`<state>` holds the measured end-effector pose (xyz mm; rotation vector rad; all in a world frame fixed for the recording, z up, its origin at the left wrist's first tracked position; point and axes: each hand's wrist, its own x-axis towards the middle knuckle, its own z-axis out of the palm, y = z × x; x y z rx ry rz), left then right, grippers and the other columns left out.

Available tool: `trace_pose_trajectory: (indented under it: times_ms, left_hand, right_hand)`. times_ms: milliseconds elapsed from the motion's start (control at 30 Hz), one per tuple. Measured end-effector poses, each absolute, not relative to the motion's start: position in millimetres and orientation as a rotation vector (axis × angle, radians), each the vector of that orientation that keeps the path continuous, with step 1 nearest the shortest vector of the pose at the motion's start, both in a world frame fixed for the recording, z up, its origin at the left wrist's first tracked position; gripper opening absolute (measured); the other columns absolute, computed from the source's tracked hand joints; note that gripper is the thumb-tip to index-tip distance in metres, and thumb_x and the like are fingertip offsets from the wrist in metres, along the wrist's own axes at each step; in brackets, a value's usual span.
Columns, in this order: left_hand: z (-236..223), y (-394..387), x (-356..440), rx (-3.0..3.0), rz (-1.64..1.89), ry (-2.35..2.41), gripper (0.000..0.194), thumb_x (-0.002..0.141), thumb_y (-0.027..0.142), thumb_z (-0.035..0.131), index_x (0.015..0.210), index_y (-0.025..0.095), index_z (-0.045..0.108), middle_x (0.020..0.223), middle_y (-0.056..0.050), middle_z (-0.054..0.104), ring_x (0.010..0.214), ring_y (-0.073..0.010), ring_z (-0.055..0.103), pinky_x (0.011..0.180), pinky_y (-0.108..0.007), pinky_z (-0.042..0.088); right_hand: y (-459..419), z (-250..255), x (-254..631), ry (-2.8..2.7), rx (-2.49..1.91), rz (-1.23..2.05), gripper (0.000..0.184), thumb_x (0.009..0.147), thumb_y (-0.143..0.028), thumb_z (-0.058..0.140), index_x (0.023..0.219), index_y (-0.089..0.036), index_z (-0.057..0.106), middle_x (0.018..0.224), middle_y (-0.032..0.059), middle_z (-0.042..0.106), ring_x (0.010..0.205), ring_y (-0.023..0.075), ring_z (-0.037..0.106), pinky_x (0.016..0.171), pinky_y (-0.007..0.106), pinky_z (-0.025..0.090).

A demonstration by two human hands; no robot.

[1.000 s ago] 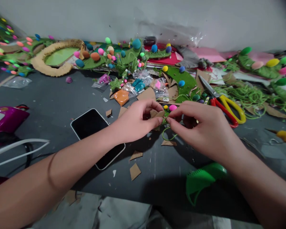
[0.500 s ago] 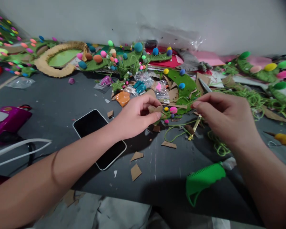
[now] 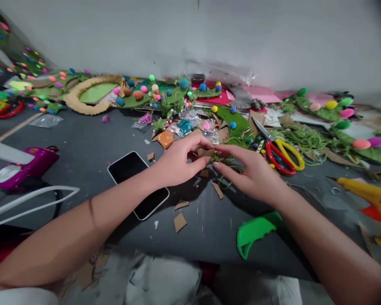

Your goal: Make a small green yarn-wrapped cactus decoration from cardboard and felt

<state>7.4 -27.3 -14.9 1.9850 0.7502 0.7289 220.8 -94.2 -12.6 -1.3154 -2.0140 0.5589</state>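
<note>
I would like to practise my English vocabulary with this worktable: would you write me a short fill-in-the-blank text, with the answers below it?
The left hand holds a small, flat brown piece made of ____.
The metal-bladed scissors are coloured red and ____ at the handles.
The white-edged rectangular phone is partly hidden by the person's ____ arm.
The yellow plastic glue gun lies at the ____ edge of the picture.

Missing words: cardboard; yellow; left; right.

Dim light (upper-right corner black)
</note>
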Motion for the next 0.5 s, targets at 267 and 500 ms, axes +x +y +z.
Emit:
trace_pose_trajectory:
  times_ms: [267, 500]
  left_hand:
    - [-10.3, -23.5, 7.4, 2.097, 0.859, 0.781, 0.017, 0.09, 0.022, 0.059, 0.106, 0.017, 0.06, 0.096, -0.006, 0.067, 0.082, -0.014, 0.063, 0.076, -0.029, 0.051]
    - [8.9, 8.7, -1.0, 2.379, 0.962, 1.058, 0.018, 0.091, 0.019, 0.054, 0.108, 0.02, 0.06, 0.077, -0.002, 0.062, 0.068, -0.0157, 0.055, 0.068, -0.03, 0.041]
  right_hand:
    - [-86.5, 1.5, 224.7, -2.048, -1.39, 0.674, 0.035, 0.1, -0.044, 0.05, 0.085, -0.016, 0.065, 0.073, 0.0004, 0.061, 0.067, 0.013, 0.052, 0.061, 0.024, 0.04]
    - [-86.8, 38.5, 255.4, -2.438, -1.738, 0.629, 0.027, 0.09, -0.035, 0.058, 0.072, -0.017, 0.067, 0.069, 0.0039, 0.063, 0.061, 0.0161, 0.055, 0.057, 0.028, 0.04]
